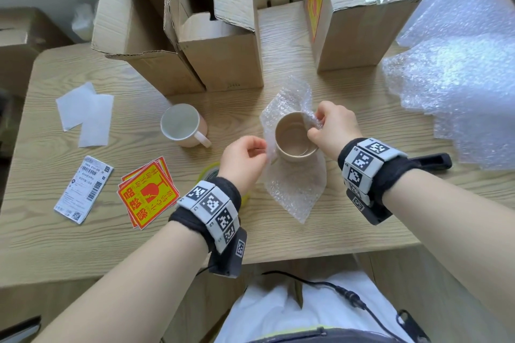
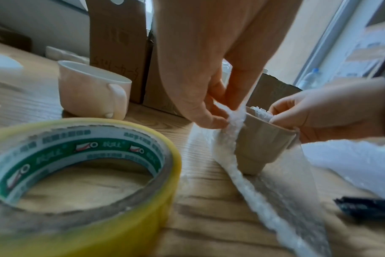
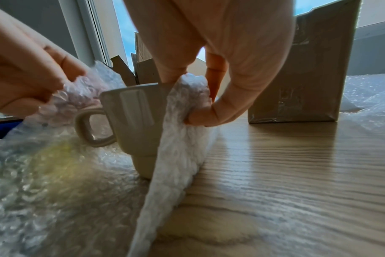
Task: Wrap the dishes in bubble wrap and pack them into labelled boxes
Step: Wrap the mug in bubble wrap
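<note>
A beige mug (image 1: 295,136) (image 2: 263,139) (image 3: 135,118) stands upright on a sheet of bubble wrap (image 1: 294,189) (image 3: 55,182) in the middle of the table. My left hand (image 1: 245,160) (image 2: 211,111) pinches the wrap's left edge and lifts it beside the mug. My right hand (image 1: 331,127) (image 3: 198,104) pinches the wrap's right edge (image 3: 182,139) against the mug's rim. A pink mug (image 1: 185,125) (image 2: 92,90) with a white inside stands bare to the left.
Open cardboard boxes (image 1: 195,22) and a taped box (image 1: 359,8) stand at the back. A pile of bubble wrap (image 1: 457,86) fills the right. A yellow tape roll (image 2: 81,182), red-yellow stickers (image 1: 147,195), a shipping label (image 1: 83,189), white papers (image 1: 86,114) lie left; a black tool (image 1: 434,161) right.
</note>
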Available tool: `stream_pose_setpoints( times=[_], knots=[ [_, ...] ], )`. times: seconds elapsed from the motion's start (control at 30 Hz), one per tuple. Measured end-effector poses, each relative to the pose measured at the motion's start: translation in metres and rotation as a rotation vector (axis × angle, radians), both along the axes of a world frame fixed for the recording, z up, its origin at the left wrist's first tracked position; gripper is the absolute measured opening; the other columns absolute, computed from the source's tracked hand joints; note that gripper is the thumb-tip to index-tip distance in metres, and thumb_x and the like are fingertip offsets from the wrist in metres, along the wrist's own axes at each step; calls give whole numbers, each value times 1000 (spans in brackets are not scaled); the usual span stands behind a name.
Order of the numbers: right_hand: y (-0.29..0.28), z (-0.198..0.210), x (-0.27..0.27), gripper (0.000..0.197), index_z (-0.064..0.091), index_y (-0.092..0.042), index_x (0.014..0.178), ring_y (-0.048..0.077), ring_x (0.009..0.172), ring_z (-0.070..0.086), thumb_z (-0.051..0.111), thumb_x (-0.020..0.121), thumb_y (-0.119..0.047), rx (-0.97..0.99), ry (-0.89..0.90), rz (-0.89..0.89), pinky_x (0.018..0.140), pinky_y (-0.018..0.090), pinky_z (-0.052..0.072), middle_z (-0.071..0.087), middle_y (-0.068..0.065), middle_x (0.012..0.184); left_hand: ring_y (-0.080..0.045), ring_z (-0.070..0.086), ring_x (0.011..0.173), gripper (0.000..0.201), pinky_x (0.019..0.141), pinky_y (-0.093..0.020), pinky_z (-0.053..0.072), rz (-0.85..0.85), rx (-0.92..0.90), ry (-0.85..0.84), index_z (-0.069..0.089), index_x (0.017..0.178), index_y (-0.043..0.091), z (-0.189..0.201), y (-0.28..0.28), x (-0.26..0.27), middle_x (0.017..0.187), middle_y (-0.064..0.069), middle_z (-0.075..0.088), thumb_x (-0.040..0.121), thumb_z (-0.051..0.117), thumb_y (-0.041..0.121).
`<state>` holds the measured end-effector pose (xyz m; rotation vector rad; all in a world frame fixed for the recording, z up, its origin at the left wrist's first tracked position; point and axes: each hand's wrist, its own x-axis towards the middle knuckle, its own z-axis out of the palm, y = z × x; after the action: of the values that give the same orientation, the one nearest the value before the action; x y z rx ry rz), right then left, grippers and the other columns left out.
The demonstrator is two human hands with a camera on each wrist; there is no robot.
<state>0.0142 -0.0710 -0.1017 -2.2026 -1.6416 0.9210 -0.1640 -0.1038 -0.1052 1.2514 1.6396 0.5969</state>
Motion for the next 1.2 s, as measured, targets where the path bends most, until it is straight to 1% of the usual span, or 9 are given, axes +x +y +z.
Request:
stream_pose_setpoints(
  times=[0.13, 0.37, 0.5, 0.7, 0.83, 0.93, 1.0, 1.1, 1.2],
  knots=[
    [1, 1, -1, 21, 55, -9, 103, 23, 92, 47, 59, 82, -13, -4, -14, 0, 76, 31, 40, 55, 11, 106, -8, 55, 86, 20, 76, -18, 38, -234, 89, 264, 55, 88, 24, -3, -3, 1, 84, 16, 55, 80, 71, 16],
    [2, 1, -4, 22, 54, -8, 105, 24, 93, 46, 57, 83, -12, -9, -22, -3, 76, 28, 36, 55, 12, 109, -19, 57, 107, 45, 91, -36, 45, -413, 11, 445, 46, 123, 18, 4, 9, -3, 112, 3, 60, 85, 67, 32],
    [2, 2, -6, 22, 54, -8, 106, 24, 94, 45, 56, 84, -12, -17, -20, -9, 76, 28, 35, 52, 10, 105, -24, 56, 107, 58, 89, -37, 45, -485, 37, 559, 39, 125, 15, 5, 5, 2, 115, -3, 58, 81, 71, 34],
    [-3, 1, -5, 12, 46, -12, 88, 22, 85, 44, 57, 82, -11, -41, 6, -23, 71, 29, 35, 50, 7, 91, -27, 54, 97, 24, 76, -34, 42, -464, 137, 625, 58, 101, 15, 0, 3, 3, 95, -5, 61, 86, 62, 33],
    [-8, -1, -4, 12, 45, -11, 85, 23, 81, 45, 57, 82, -11, -37, 30, -58, 68, 31, 36, 51, 8, 88, -24, 33, 121, 38, 99, -37, 35, -481, -33, 596, 59, 120, 26, -2, 8, -3, 122, -3, 43, 88, 59, 44],
    [-8, -3, -5, 12, 46, -11, 86, 23, 82, 46, 57, 82, -12, -39, 34, -60, 69, 31, 36, 51, 8, 89, -23, 28, 127, 49, 106, -38, 30, -505, -135, 550, 52, 131, 27, -2, 13, -6, 131, -4, 37, 88, 58, 48],
    [-7, -2, -4, 13, 46, -11, 87, 23, 84, 46, 58, 82, -14, -42, 30, -64, 71, 32, 38, 52, 8, 90, -24, 34, 125, 43, 103, -38, 33, -499, -163, 509, 58, 123, 25, -3, 16, -7, 125, -4, 44, 87, 60, 47],
    [-5, -1, -1, 15, 47, -12, 87, 23, 87, 48, 60, 82, -19, -62, 27, -67, 73, 31, 39, 54, 7, 91, -25, 56, 98, 25, 79, -35, 45, -439, -100, 473, 58, 84, 19, -3, 17, -7, 90, -1, 58, 81, 68, 42],
    [-5, 1, 3, 21, 53, -12, 92, 23, 93, 55, 65, 81, -26, -68, 23, -60, 78, 31, 45, 59, 7, 96, -17, 59, 88, 39, 79, -35, 49, -352, -82, 452, 52, 101, 23, 4, 14, -6, 85, 8, 58, 74, 75, 39]
  ],
)
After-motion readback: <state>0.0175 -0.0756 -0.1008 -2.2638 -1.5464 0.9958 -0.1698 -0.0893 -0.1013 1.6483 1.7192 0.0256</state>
